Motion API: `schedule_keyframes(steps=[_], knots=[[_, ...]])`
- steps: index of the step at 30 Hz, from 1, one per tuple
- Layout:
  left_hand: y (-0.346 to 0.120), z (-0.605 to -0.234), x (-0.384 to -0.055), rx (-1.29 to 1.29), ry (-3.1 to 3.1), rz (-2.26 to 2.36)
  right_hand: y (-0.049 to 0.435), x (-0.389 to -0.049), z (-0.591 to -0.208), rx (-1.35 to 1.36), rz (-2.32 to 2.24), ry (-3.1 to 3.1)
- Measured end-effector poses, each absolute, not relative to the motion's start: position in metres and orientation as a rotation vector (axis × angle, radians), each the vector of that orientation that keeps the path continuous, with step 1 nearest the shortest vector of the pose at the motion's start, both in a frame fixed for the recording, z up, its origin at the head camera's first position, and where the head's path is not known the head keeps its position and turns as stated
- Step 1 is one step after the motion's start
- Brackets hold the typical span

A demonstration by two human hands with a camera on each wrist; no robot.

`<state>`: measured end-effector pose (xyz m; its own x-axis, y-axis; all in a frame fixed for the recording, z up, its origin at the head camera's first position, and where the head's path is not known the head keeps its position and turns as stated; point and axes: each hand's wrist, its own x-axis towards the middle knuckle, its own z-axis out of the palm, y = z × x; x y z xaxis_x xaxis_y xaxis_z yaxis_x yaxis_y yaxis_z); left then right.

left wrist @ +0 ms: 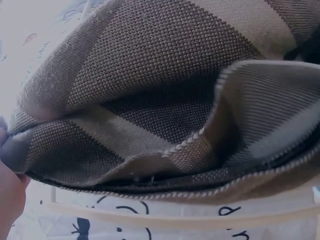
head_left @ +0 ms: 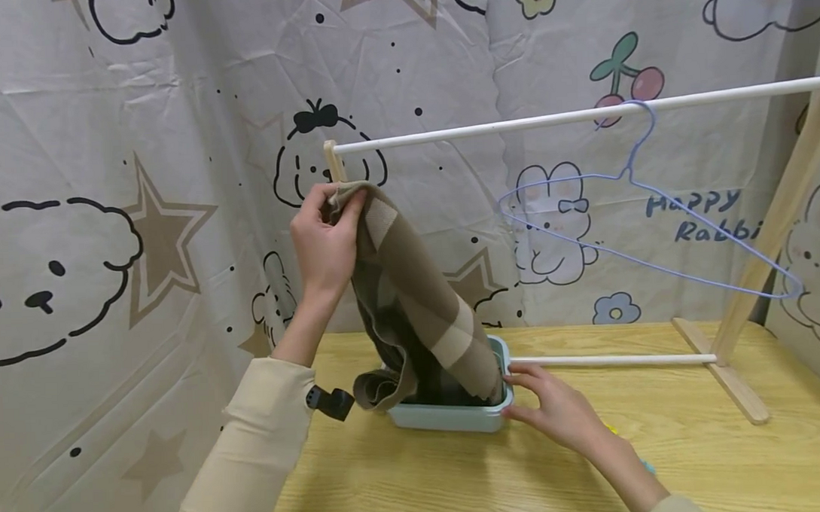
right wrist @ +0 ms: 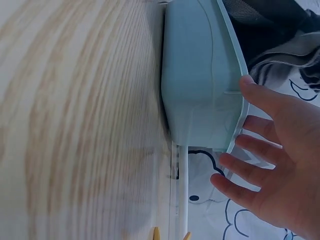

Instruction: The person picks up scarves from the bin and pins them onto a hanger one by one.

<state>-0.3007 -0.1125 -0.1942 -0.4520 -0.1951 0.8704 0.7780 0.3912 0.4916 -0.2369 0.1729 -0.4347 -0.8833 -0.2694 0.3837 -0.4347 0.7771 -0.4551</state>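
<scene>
A brown and beige plaid knitted cloth, perhaps a scarf (head_left: 420,278), slants up out of a light blue plastic bin (head_left: 449,418). My left hand (head_left: 327,244) pinches its raised top edge between thumb and fingers, near the left end of the rack. In the left wrist view the cloth (left wrist: 150,55) hangs in loose folds with a stitched edge. Its lower part lies in the bin, and one rolled end droops over the left rim. My right hand (head_left: 558,409) touches the bin's right end, thumb on the rim and fingers fairly straight, as the right wrist view shows.
A rack with a white top bar (head_left: 487,130) and wooden legs stands behind the bin on the wood-grain table (head_left: 560,484). A lavender wire hanger (head_left: 627,174) hangs from the bar at right. Small yellow and blue things peek out beside the right forearm. A printed curtain closes off the back.
</scene>
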Motion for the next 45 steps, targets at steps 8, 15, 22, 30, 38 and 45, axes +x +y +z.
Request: schedule_keyframes(steps=[8, 15, 22, 30, 38, 45], knots=[[-0.110, -0.162, -0.299, -0.527, -1.571, -1.277, 0.170, -0.239, -0.436, 0.522, 0.777, -2.679], [-0.099, -0.133, -0.293, -0.548, -1.532, -1.335, 0.169, -0.239, -0.437, 0.518, 0.789, -2.665], [-0.090, -0.102, -0.273, -0.545, -1.375, -1.531, 0.167, -0.237, -0.440, 0.547, 0.803, -2.619], [-0.085, -0.081, -0.247, -0.546, -1.290, -1.594, 0.168, -0.238, -0.440, 0.548, 0.797, -2.599], [-0.091, -0.070, -0.237, -0.530, -1.153, -1.713, 0.166, -0.237, -0.437, 0.524, 0.799, -2.642], [-0.094, -0.071, -0.242, -0.575, -1.105, -1.704, 0.167, -0.236, -0.435, 0.512, 0.805, -2.656]])
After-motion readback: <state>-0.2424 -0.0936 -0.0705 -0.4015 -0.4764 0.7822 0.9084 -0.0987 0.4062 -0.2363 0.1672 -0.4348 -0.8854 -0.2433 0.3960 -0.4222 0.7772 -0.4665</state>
